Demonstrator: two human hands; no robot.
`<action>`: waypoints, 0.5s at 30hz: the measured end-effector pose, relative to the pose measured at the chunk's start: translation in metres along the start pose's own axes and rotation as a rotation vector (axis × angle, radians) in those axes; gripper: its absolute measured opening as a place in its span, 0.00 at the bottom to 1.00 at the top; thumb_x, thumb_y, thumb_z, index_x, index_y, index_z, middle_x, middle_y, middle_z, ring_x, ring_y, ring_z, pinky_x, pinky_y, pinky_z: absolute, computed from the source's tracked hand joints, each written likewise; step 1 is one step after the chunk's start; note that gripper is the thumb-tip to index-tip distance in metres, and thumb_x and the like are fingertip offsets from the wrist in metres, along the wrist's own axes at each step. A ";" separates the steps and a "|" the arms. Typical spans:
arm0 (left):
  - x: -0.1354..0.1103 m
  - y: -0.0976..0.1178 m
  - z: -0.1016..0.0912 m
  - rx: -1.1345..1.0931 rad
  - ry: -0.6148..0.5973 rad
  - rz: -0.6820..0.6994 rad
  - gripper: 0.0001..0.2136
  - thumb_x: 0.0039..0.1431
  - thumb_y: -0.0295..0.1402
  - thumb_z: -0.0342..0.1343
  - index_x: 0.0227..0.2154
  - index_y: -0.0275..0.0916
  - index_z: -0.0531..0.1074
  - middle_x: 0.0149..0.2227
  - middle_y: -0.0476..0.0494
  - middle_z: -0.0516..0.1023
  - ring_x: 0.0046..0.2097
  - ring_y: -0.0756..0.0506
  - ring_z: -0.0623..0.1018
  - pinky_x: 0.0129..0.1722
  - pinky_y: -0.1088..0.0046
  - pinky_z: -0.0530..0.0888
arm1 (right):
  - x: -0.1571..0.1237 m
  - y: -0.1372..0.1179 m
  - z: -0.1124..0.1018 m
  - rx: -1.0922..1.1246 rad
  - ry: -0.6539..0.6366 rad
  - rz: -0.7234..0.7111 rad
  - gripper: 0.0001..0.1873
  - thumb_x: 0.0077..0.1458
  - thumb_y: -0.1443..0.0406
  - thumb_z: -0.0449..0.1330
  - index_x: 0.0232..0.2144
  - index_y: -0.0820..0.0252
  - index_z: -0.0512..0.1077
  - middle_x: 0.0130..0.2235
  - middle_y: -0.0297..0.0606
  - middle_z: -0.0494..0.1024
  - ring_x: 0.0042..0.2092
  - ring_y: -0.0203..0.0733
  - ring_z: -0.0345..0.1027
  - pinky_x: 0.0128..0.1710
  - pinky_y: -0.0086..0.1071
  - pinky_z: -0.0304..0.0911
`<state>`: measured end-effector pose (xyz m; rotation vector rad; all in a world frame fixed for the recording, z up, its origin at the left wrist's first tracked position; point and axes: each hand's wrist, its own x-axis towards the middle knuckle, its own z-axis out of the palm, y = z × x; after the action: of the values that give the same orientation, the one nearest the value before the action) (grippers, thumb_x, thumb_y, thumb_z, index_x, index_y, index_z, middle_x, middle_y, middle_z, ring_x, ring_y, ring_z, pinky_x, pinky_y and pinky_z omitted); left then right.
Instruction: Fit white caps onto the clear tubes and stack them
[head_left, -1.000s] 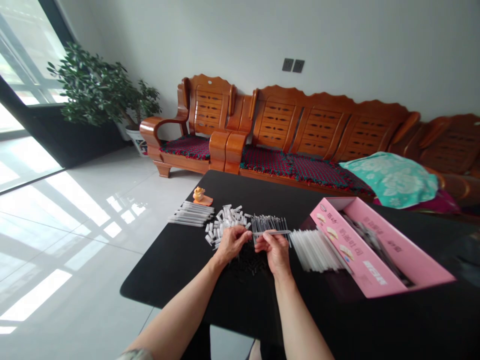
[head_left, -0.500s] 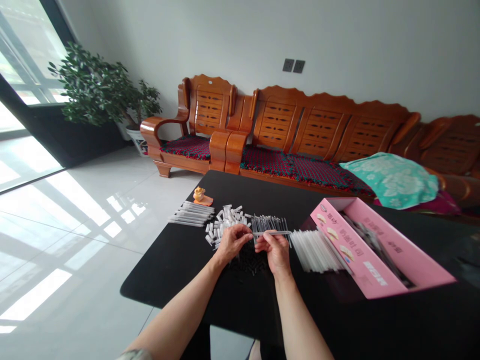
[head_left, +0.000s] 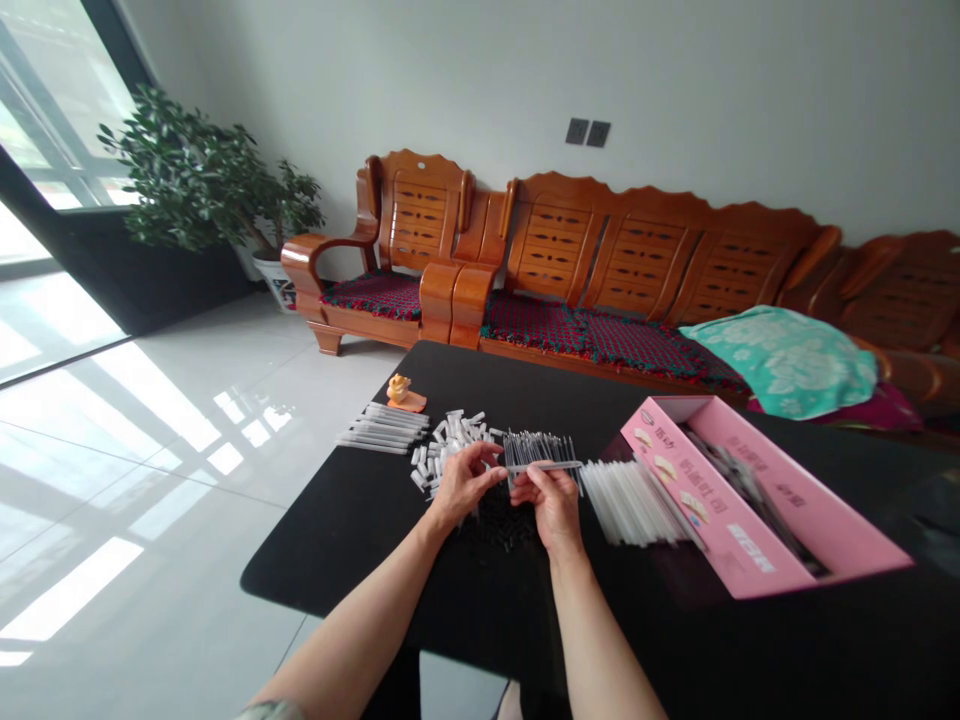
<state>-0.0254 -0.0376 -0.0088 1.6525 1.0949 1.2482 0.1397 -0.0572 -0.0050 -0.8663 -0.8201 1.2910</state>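
My right hand (head_left: pixel 551 503) pinches a thin clear tube (head_left: pixel 551 465) that points right, level above the black table (head_left: pixel 360 520). My left hand (head_left: pixel 463 483) is curled at the tube's left end, fingertips pinched together on something too small to name. Under both hands lies a heap of small black parts (head_left: pixel 501 523). Just beyond the fingers a row of thin dark-tipped refills (head_left: pixel 536 445) lies on the table. A pile of small white caps (head_left: pixel 444 445) sits left of that row.
Clear tubes (head_left: pixel 626 500) lie in a bunch right of my hands, beside an open pink box (head_left: pixel 750 520). Finished white pens (head_left: pixel 382 428) and a small orange figure (head_left: pixel 401 392) lie at the far left. Wooden sofas and a potted plant stand behind the table.
My left hand has lifted slightly and closed in on the tube's left end. The right hand stays nearly still with the tube.
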 end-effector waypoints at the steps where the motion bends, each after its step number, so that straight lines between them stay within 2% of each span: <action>1: 0.000 0.000 0.000 0.017 0.003 0.002 0.18 0.57 0.46 0.57 0.39 0.34 0.76 0.27 0.48 0.72 0.24 0.54 0.64 0.23 0.78 0.59 | 0.000 0.000 0.000 -0.001 0.000 0.000 0.11 0.47 0.61 0.67 0.28 0.63 0.73 0.23 0.36 0.79 0.20 0.40 0.73 0.18 0.29 0.71; 5: 0.000 -0.001 -0.001 0.090 -0.034 0.018 0.20 0.60 0.46 0.53 0.26 0.33 0.75 0.20 0.50 0.67 0.24 0.53 0.63 0.24 0.78 0.58 | 0.000 0.001 0.000 0.002 0.001 0.009 0.12 0.47 0.61 0.68 0.29 0.63 0.73 0.23 0.36 0.79 0.20 0.40 0.74 0.18 0.29 0.71; 11: 0.000 -0.003 0.000 0.031 -0.012 0.001 0.17 0.56 0.46 0.58 0.33 0.34 0.77 0.23 0.49 0.71 0.24 0.53 0.64 0.23 0.78 0.59 | 0.002 0.004 -0.002 -0.003 0.010 0.002 0.12 0.47 0.60 0.68 0.29 0.63 0.73 0.23 0.36 0.79 0.20 0.40 0.74 0.17 0.30 0.71; 15: 0.000 -0.001 -0.001 0.107 -0.020 0.013 0.18 0.58 0.45 0.56 0.27 0.33 0.76 0.21 0.49 0.69 0.24 0.53 0.64 0.24 0.78 0.59 | 0.002 0.004 -0.002 -0.007 0.015 0.019 0.14 0.46 0.59 0.68 0.30 0.63 0.72 0.23 0.37 0.79 0.20 0.41 0.74 0.18 0.30 0.71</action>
<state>-0.0267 -0.0369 -0.0099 1.7500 1.1581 1.1970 0.1396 -0.0552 -0.0091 -0.8900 -0.8072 1.2975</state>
